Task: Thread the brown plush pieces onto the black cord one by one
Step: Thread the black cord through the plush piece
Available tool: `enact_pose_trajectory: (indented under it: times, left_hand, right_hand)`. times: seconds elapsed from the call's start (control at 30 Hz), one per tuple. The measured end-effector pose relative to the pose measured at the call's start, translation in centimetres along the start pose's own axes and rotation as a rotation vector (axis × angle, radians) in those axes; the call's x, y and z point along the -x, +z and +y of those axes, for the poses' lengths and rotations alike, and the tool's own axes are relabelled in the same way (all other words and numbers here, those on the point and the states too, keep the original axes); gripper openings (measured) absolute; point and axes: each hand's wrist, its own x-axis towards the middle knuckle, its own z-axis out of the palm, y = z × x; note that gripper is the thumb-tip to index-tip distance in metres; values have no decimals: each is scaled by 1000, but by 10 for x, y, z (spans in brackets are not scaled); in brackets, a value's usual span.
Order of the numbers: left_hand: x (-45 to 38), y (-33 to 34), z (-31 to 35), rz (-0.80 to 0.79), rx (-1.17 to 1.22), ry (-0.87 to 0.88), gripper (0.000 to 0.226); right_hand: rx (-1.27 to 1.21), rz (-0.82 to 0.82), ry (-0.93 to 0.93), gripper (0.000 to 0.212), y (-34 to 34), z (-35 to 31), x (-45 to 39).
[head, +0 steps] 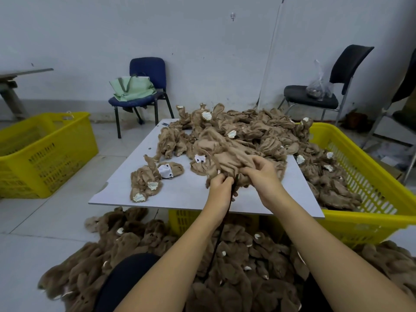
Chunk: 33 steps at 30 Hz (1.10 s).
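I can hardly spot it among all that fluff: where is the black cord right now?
In the head view, the black cord runs from between the left hand and right hand at the board's near edge, down to the brown pile below.

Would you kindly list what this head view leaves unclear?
- Cord tip: the black cord vanishes between left hand and right hand, inside the brown plush piece.
- Cord's lower end: lost in the floor pile.
- Bag contents on the chair: too small.
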Motion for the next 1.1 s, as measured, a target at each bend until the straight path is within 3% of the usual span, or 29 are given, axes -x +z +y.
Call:
enact_pose_trajectory:
  times: [0.17, 0.33, 0.4, 0.47, 0.53, 0.63, 0.7, 0.87, 0.93, 1.03, 1.1]
  left_hand:
    - [4, -2, -7, 203, -143, 116, 10]
    - [5, -14, 1, 296, 8, 221, 75]
    - [2, -20, 4, 219, 8, 227, 100]
    - [-2, -25, 5, 102, 45, 202, 109]
    - [-6, -26, 5, 42, 48, 146, 98]
    - [-9, -21, 0, 95, 80, 77, 61]
    - [-9, -16, -4, 160, 119, 86, 45]
    - [-2, -4, -8, 294, 72, 157, 34]
    - [2, -1, -8, 375, 18, 220, 27]
    - [8, 1, -8, 460, -31, 319, 35]
    - [10, 3, -9, 507, -76, 382, 38]
  right_hand:
    - [16, 135, -132, 23, -2, 0, 0]
    - [324, 238, -243, 40, -16, -2, -5]
    - [439, 244, -240, 42, -17, -4, -7]
    - [456, 206, -275, 46, -15, -7, -4]
    - [421, 181, -349, 45, -8, -10, 1]
    - [335, 253, -404, 38, 1, -10, 6]
    - [264, 347, -328, 43, 6, -4, 5]
    - [148, 513, 101, 50, 15, 2, 7]
    - [-54, 455, 199, 48, 15, 3, 8]
    - [-236, 333, 410, 44, 18, 5, 14]
    - [-309, 265, 441, 40, 22, 5, 19]
